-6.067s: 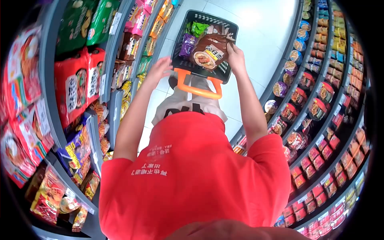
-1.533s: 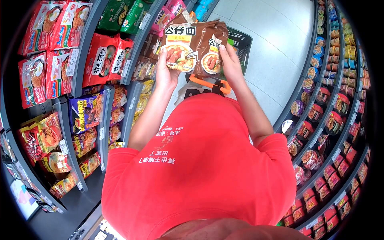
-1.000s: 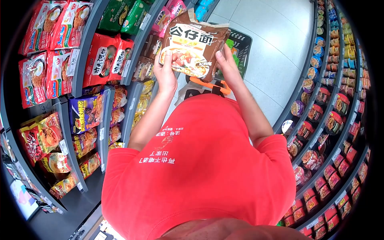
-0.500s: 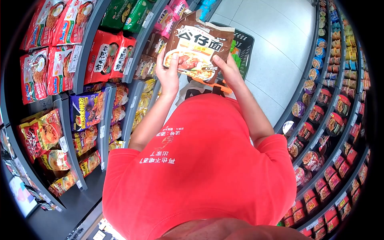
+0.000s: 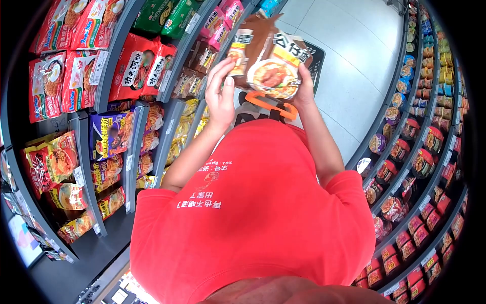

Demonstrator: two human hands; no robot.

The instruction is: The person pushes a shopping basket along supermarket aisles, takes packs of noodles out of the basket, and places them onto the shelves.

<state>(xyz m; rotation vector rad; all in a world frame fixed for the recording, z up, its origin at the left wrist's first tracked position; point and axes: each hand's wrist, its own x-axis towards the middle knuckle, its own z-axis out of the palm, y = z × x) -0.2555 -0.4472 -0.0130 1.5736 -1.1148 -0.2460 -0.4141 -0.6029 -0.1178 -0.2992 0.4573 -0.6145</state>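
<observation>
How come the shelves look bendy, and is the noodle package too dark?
Head view: the shelves curve, probably from a wide lens; head view: no, the brown noodle package is lit well enough to show its printed food, while the corners are black.

noodle pack (image 5: 265,53): brown, food-print | handle (image 5: 288,112): orange | shirt (image 5: 253,218): red, white lettering

The brown pack (image 5: 273,75) screens most of the basket (image 5: 318,60), with open floor (image 5: 349,76) between it and right-hand shelves (image 5: 409,175).

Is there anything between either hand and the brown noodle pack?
Nothing visible. The right hand grips the brown noodle pack at its right side; the left hand is at its left edge, with no object between.
</observation>
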